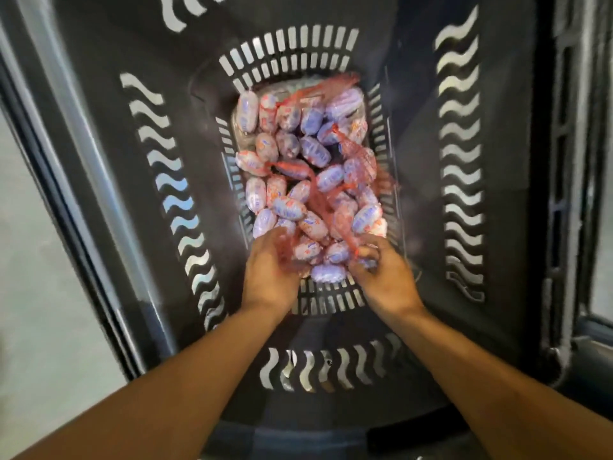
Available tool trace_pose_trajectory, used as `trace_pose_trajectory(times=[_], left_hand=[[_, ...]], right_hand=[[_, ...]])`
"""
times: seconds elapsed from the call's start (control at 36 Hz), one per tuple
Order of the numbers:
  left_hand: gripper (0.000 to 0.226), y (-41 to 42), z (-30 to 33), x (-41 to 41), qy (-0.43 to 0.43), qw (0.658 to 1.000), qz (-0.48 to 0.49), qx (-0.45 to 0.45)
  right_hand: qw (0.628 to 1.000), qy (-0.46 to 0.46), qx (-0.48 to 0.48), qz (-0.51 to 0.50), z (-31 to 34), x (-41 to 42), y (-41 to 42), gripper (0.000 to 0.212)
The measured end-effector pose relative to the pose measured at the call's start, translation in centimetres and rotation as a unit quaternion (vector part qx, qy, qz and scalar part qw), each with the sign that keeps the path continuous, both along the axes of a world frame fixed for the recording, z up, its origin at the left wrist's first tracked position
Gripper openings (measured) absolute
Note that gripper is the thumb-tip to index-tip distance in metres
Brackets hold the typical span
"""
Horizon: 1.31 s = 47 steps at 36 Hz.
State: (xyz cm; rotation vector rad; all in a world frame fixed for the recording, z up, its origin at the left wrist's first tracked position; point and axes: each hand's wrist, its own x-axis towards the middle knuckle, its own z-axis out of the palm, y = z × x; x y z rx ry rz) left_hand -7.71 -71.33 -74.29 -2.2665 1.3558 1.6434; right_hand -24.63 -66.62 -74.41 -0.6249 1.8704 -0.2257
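Note:
I look down into a deep black plastic basket with wavy slots in its walls. Its bottom holds several small oval packets wrapped in white, purple and orange, many of them bundled in red mesh netting. My left hand reaches in at the near end, its fingers curled around red netting and packets. My right hand pinches a strand of red netting that runs up from the pile. A purple packet lies between the two hands.
The basket's tall walls close in on all sides around both forearms. A grey floor shows at the left outside the basket. A dark framed structure stands along the right side.

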Motion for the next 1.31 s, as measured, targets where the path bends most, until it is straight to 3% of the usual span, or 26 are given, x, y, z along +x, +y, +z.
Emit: trace_pose_trajectory(times=[0.11,0.17,0.22,0.28,0.42,0.5,0.58,0.69,0.83,0.94,1.03,1.14,1.31], left_hand=[[0.041,-0.2,0.7,1.3,-0.046,0.996,0.018,0.070],[0.043,-0.1,0.3,1.6,-0.063,0.992,-0.011,0.111],[0.031,0.1,-0.3,1.6,-0.069,0.989,-0.014,0.130],[0.019,0.4,-0.9,1.3,-0.058,0.992,0.013,0.113],[0.032,1.1,-2.3,-0.2,-0.003,0.990,0.143,-0.004],[0.022,1.3,-3.2,-0.4,-0.002,0.985,0.171,-0.037],[0.012,1.4,-3.7,-0.4,-0.006,0.981,0.185,-0.059],[0.021,1.2,-3.9,-0.1,-0.020,0.982,0.167,-0.091],[0.024,0.2,-2.9,-0.3,-0.049,0.983,0.069,-0.163],[0.029,-0.3,-2.5,0.2,0.028,0.985,0.113,-0.128],[0.030,-0.9,-1.0,0.8,0.014,0.987,0.119,-0.110],[0.032,-2.1,2.8,1.3,0.006,0.990,0.107,-0.086],[0.033,-4.5,11.5,0.6,0.059,0.990,0.095,-0.089]], right_hand=[[1.000,-0.008,-0.002,-0.009,1.3,-0.3,0.0,0.062],[1.000,0.003,0.001,0.015,1.4,-0.7,0.0,0.067],[0.999,0.020,0.006,0.047,1.1,-1.2,-0.1,0.067],[0.996,0.035,0.020,0.080,0.6,-1.5,-0.1,0.062],[0.989,0.044,0.002,0.138,-1.1,-1.0,0.1,0.052],[0.985,0.070,-0.021,0.158,-2.1,-0.4,0.4,0.047],[0.985,0.097,-0.024,0.138,-2.9,0.1,0.2,0.034],[0.987,0.100,-0.070,0.102,-3.8,0.2,-0.1,0.013],[0.996,0.045,-0.076,-0.032,-2.9,0.5,-0.2,0.024],[0.993,0.061,-0.068,-0.073,-1.9,0.5,0.2,0.033],[0.986,0.081,-0.061,-0.131,-0.6,0.4,-0.3,0.035],[0.981,0.087,-0.063,-0.162,2.9,0.0,-1.2,0.041],[0.976,0.066,-0.049,-0.200,11.2,-0.3,-1.5,0.039]])
